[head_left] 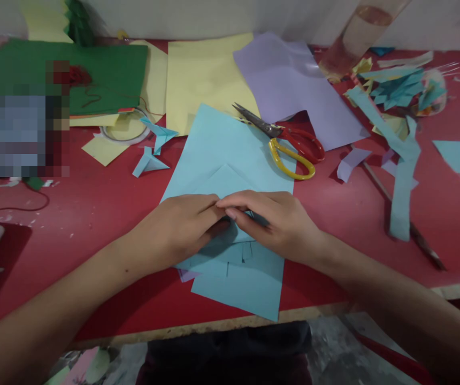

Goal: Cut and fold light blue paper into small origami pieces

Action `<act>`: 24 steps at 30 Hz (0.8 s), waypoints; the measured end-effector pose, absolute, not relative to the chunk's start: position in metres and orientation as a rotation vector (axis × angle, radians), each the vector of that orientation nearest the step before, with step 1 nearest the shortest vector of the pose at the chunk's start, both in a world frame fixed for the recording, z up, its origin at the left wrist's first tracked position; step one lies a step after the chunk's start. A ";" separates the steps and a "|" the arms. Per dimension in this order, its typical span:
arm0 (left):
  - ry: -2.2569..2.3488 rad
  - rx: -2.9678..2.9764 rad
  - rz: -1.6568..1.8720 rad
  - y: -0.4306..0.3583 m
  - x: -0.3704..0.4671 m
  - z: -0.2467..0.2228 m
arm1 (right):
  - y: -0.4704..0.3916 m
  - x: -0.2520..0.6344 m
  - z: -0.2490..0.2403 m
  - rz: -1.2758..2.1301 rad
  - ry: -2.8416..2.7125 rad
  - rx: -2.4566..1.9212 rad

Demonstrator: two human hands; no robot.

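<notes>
My left hand (188, 219) and my right hand (276, 219) meet at the fingertips over a small piece of light blue paper (225, 179). Its pointed corner shows beyond my knuckles, and the rest is mostly hidden under my hands. The fingers of both hands are curled in and closed on the paper. Beneath lies a larger light blue sheet (206, 141). Closer to me, another blue sheet (250, 289) with short dark line marks reaches the table edge. Scissors (276, 131) with one red and one yellow handle rest partly open on the large sheet, beyond my right hand.
Two small folded blue pieces (150, 163) lie left of the sheet, near a tape roll (104, 133). Yellow paper (206, 69) and purple paper (290, 85) lie behind. Blue strips (402, 187), paper scraps and a transparent cup (358, 37) are on the right.
</notes>
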State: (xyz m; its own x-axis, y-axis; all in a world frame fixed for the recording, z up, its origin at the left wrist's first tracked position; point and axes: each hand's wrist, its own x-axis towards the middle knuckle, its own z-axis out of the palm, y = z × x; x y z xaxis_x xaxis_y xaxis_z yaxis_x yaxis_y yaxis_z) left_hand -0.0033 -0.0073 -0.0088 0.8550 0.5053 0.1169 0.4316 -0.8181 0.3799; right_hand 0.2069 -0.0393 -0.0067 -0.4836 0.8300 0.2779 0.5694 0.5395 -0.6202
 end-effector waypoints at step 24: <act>0.694 2.705 0.328 -0.008 -0.002 -0.008 | -0.038 0.208 -0.005 0.654 -2.257 -1.122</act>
State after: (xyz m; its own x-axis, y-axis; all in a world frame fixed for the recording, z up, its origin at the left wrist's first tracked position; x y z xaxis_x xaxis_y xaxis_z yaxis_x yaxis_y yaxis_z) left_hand -0.0021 -0.0079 -0.0084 0.8550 0.4998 0.1384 0.4243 -0.8276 0.3674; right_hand 0.2080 -0.0379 -0.0047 -0.5140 0.8228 0.2424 0.5657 0.5376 -0.6252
